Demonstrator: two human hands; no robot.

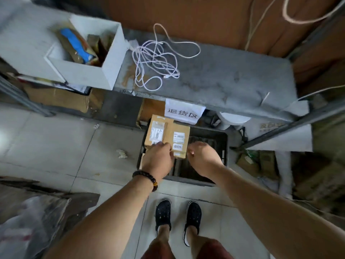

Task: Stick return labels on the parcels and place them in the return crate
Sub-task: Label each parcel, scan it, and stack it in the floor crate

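Head view | left hand [158, 159] grips labelled parcel [179, 140] over crate [186, 178] | right hand [202, 157] loosely curled, empty | lower it flat beside other parcel [158, 130].

Pale grey floor tiles [56, 146] lie underfoot, scuffed, with a crumpled scrap of paper [122, 153] on them. Ahead stands a grey shelf [233, 75] on a dark metal frame [280, 132], its top stained. A white box [89, 73] of odds and ends sits at its left end. Just beside it a white cable [155, 58] lies in a loose tangle. Behind is a brown surface [205, 17], wall or board. A cardboard box [61, 100] sits below the shelf on the left, and more cartons [317, 184] sit in shadow on the right.
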